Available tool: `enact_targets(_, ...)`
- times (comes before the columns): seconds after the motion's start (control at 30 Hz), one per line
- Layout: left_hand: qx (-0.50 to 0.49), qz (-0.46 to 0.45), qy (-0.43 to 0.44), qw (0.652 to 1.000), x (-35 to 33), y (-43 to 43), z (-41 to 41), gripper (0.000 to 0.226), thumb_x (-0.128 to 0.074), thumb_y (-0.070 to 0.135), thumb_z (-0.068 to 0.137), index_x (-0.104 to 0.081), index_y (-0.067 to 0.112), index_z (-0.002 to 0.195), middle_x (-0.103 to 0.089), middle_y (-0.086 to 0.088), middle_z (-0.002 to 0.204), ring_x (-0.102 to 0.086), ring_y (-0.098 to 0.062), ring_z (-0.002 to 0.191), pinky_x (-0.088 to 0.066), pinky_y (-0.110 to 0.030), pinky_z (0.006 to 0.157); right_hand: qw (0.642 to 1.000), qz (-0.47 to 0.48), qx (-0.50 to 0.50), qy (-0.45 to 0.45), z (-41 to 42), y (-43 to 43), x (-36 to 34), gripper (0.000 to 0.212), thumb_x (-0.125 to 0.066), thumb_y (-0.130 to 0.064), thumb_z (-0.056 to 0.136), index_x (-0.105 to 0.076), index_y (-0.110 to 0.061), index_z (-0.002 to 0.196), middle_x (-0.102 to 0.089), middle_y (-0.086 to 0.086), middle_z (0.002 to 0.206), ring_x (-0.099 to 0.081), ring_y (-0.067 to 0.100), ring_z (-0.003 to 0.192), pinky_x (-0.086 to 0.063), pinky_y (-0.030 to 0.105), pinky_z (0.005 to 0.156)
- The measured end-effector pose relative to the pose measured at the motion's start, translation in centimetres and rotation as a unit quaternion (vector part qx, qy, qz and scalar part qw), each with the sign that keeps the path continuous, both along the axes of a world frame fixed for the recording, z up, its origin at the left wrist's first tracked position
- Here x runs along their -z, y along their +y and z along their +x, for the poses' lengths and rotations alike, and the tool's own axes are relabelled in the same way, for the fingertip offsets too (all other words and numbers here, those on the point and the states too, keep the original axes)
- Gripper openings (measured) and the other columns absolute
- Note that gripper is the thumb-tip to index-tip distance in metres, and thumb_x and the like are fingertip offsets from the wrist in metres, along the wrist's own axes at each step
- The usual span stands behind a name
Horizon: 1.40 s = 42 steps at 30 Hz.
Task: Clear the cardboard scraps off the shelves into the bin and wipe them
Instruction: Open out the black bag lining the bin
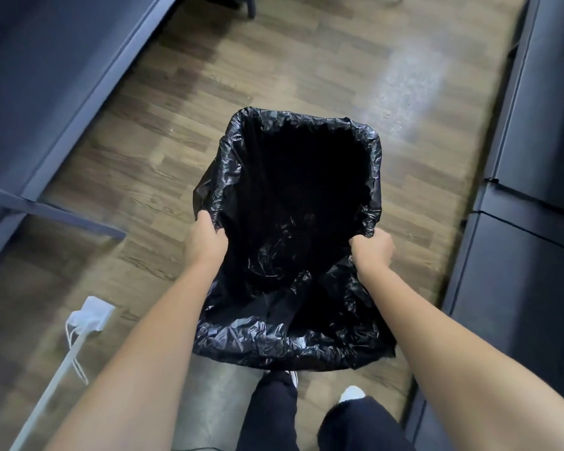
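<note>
Gripping the bin [373, 164] at its near rim, both hands. Left hand [205, 242] is clamped on the near-left corner, fingers curled over the edge and pinching the black liner [274, 340] against it. Right hand [372, 249] is clamped on the near-right corner, same grip. The bin sits between the two hands and extends away from them, mouth open and facing up. Cannot tell whether its base touches the floor. The liner folds over the rim all round, with crumpled slack bunched below both wrists. Inside is too dark to read any contents.

Wood-plank floor [306, 76] runs under and beyond the hands. Dark blue shelving [46, 76] stands well outboard of the left hand. Dark unit fronts [541, 141] stand outboard of the right hand. White power strip [93, 315] with its cable lies on the floor, behind the left hand and outboard of that forearm. Dark trousers [271, 415] and a white shoe [350, 393] show behind both hands, just past the bin's near side.
</note>
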<state>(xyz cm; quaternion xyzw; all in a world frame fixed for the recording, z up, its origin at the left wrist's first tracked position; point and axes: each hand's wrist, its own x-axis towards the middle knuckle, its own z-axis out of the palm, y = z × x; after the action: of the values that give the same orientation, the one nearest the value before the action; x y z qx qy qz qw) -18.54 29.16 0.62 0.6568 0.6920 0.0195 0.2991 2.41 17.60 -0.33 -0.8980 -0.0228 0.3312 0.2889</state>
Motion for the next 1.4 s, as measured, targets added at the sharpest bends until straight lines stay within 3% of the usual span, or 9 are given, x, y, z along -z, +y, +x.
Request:
enact_targets(0.27, 0.035, 0.016, 0.056, 0.998, 0.5, 9.4, 0.7, 0.016, -0.047, 0.012, 0.094, -0.034, 0.007, 0.086, -0.045, -0.008, 0.076, -0.046, -0.029, 0.072, -0.037, -0.037, 0.062, 0.995, 0.035, 0.071, 0.058, -0.9, 7.8, 0.6, 0.022, -0.046, 0.003, 0.080, -0.042, -0.010, 0.062, -0.041, 0.003, 0.055, -0.034, 0.017, 0.043, -0.027, 0.025, 0.043)
enact_targets(0.33, 0.031, 0.013, 0.066, 0.997, 0.6, 11.4, 1.2, 0.016, -0.047, 0.012, 0.094, -0.034, 0.007, 0.086, -0.047, -0.008, 0.076, -0.046, -0.029, 0.071, -0.036, -0.037, 0.061, 0.995, 0.037, 0.067, 0.056, -0.5, 9.9, 0.6, 0.013, -0.046, 0.002, 0.081, -0.058, -0.004, 0.081, -0.047, 0.006, 0.060, -0.037, 0.018, 0.047, -0.031, 0.025, 0.047)
enact_targets(0.4, 0.021, 0.004, 0.071, 0.997, 0.7, 13.4, 1.8, 0.011, -0.047, 0.013, 0.094, -0.038, 0.006, 0.091, -0.055, -0.015, 0.088, -0.050, -0.031, 0.076, -0.038, -0.038, 0.065, 0.994, 0.049, 0.072, 0.061, 0.1, 12.2, 1.1, 0.025, -0.046, 0.003, 0.081, -0.059, 0.004, 0.103, -0.055, 0.013, 0.074, -0.040, 0.023, 0.055, -0.035, 0.028, 0.057)
enact_targets(0.57, -0.032, -0.029, 0.067, 0.997, 1.1, 17.8, 3.4, 0.032, -0.046, 0.015, 0.096, -0.042, 0.001, 0.124, -0.054, -0.021, 0.125, -0.052, -0.037, 0.114, -0.041, -0.045, 0.092, 0.994, 0.032, 0.058, 0.089, 1.9, 17.6, 2.3, 0.016, -0.047, 0.001, 0.078, -0.047, -0.010, 0.066, -0.047, 0.005, 0.065, -0.042, 0.025, 0.066, -0.035, 0.031, 0.065)
enact_targets(0.7, -0.070, -0.043, 0.029, 0.996, 2.2, 21.0, 4.2, 0.036, -0.046, 0.014, 0.096, -0.040, 0.001, 0.129, -0.050, -0.022, 0.132, -0.049, -0.037, 0.121, -0.038, -0.046, 0.099, 0.992, 0.039, 0.054, 0.103, 2.9, 21.0, 2.7, 0.020, -0.047, -0.002, 0.079, -0.054, -0.014, 0.093, -0.050, 0.005, 0.084, -0.041, 0.023, 0.060, -0.038, 0.027, 0.062)
enact_targets(0.87, -0.084, -0.041, 0.009, 0.996, 3.3, 24.9, 4.1, 0.020, -0.048, 0.012, 0.094, -0.047, 0.009, 0.114, -0.060, -0.014, 0.107, -0.052, -0.037, 0.115, -0.041, -0.044, 0.090, 0.994, 0.030, 0.051, 0.095, 3.3, 25.0, 3.1, 0.026, -0.045, 0.003, 0.079, -0.039, -0.013, 0.059, -0.040, 0.002, 0.061, -0.029, 0.017, 0.049, -0.028, 0.027, 0.049)
enact_targets(1.13, -0.071, -0.029, 0.029, 0.997, 4.4, 31.5, 0.5, 0.014, -0.050, 0.015, 0.092, -0.048, 0.005, 0.103, -0.060, -0.017, 0.102, -0.057, -0.037, 0.096, -0.046, -0.045, 0.084, 0.996, 0.024, 0.046, 0.075, -0.5, 31.4, 4.4, 0.011, -0.048, 0.000, 0.079, -0.050, -0.009, 0.073, -0.050, 0.006, 0.073, -0.041, 0.022, 0.060, -0.033, 0.028, 0.053)
enact_targets(1.3, -0.057, -0.022, 0.049, 0.997, 4.7, 35.5, -2.9, 0.010, -0.050, 0.014, 0.093, -0.047, 0.005, 0.098, -0.058, -0.016, 0.098, -0.057, -0.036, 0.096, -0.044, -0.041, 0.077, 0.996, 0.012, 0.043, 0.076, -4.1, 35.3, 5.4, 0.023, -0.047, 0.000, 0.080, -0.043, -0.013, 0.062, -0.045, 0.003, 0.065, -0.035, 0.016, 0.051, -0.027, 0.026, 0.045)
enact_targets(1.4, -0.050, -0.026, 0.047, 0.997, 4.9, 37.8, -4.6, 0.012, -0.049, 0.012, 0.093, -0.046, 0.002, 0.098, -0.057, -0.019, 0.101, -0.054, -0.036, 0.095, -0.041, -0.040, 0.075, 0.996, 0.012, 0.043, 0.072, -6.1, 37.5, 6.3, 0.016, -0.046, -0.001, 0.079, -0.049, -0.014, 0.072, -0.051, 0.006, 0.078, -0.043, 0.024, 0.065, -0.034, 0.025, 0.058)
